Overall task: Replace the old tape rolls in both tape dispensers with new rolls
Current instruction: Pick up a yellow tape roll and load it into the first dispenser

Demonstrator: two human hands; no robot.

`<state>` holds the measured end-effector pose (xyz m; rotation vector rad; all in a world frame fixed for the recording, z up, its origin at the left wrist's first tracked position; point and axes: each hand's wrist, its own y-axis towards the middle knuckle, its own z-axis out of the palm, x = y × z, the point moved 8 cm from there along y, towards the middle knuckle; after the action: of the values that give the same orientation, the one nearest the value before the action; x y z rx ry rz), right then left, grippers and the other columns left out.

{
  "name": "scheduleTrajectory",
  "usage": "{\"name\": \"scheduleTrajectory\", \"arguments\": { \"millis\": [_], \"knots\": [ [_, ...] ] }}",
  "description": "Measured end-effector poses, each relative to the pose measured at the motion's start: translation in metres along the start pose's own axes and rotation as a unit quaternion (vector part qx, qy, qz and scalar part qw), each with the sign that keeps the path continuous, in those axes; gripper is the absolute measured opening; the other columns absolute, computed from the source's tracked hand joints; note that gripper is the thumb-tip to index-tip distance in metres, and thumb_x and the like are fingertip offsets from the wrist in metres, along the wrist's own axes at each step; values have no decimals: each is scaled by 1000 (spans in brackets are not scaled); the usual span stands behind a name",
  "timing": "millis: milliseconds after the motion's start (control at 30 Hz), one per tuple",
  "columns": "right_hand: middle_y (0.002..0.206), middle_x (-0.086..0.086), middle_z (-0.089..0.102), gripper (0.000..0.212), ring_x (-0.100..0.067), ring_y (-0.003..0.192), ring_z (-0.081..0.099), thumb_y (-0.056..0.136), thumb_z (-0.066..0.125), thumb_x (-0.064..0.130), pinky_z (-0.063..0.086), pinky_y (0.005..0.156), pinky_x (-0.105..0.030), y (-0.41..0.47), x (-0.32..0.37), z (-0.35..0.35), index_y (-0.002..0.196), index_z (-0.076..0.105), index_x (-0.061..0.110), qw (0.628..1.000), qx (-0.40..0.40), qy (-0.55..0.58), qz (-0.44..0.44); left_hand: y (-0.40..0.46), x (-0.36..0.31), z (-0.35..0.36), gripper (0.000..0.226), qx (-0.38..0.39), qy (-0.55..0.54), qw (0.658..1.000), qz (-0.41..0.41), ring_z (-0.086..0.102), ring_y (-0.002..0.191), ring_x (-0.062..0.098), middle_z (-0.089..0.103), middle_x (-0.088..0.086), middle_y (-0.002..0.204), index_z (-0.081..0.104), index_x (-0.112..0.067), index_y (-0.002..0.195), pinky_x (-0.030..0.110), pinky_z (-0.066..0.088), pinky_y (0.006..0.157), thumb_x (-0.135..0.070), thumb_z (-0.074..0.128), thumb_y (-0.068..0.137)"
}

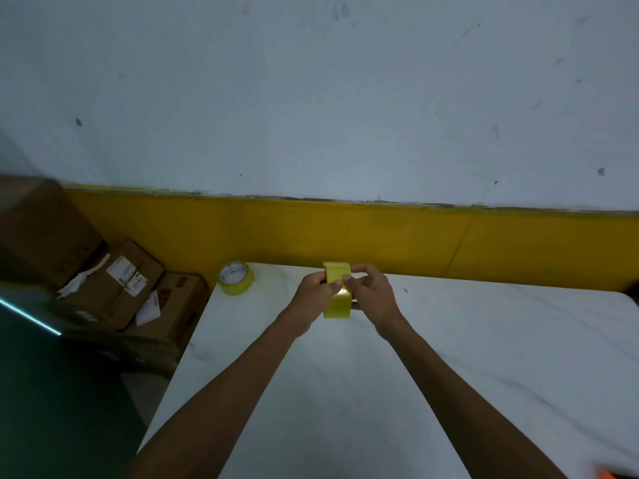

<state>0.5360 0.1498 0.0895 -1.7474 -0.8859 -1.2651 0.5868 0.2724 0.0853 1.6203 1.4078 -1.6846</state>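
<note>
A yellow tape roll (pixel 337 298) stands on edge above the white table (pixel 345 392), held between both hands. My left hand (pixel 313 293) grips its left side, with the thumb on the outer band. My right hand (pixel 371 293) grips the right side, fingertips pinching at the top of the band. A second yellow tape roll (pixel 236 277) with a white core lies flat near the table's far left corner. An orange object (pixel 605 474) shows at the bottom right edge, too cut off to tell what it is. No tape dispenser is clearly in view.
Several cardboard boxes (pixel 124 281) with labels are stacked on the floor left of the table. A yellow band (pixel 415 236) runs along the base of the white wall behind the table. A dark surface (pixel 52 392) fills the lower left.
</note>
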Motion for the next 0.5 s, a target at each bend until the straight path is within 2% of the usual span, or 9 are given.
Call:
{"name": "scheduleTrajectory", "arguments": {
  "millis": [233,500],
  "knots": [
    [103,-21,67,23,-32,95,68,93,60,23,60,67,-34,-52,-10,-14,114,59,15,1000,1,4,-6,-52,13,17,33,-4,7,1000,-4,59,115,30,65,12,123,63,-13,125,53,49,102,-24,55,95],
    [99,-29,66,18,-28,84,67,91,62,20,60,63,-33,-143,-30,-36,108,61,14,1000,-15,25,-5,-132,36,44,30,16,12,1000,2,60,114,31,66,12,121,64,-13,122,53,50,100,-22,56,95]
  ]
}}
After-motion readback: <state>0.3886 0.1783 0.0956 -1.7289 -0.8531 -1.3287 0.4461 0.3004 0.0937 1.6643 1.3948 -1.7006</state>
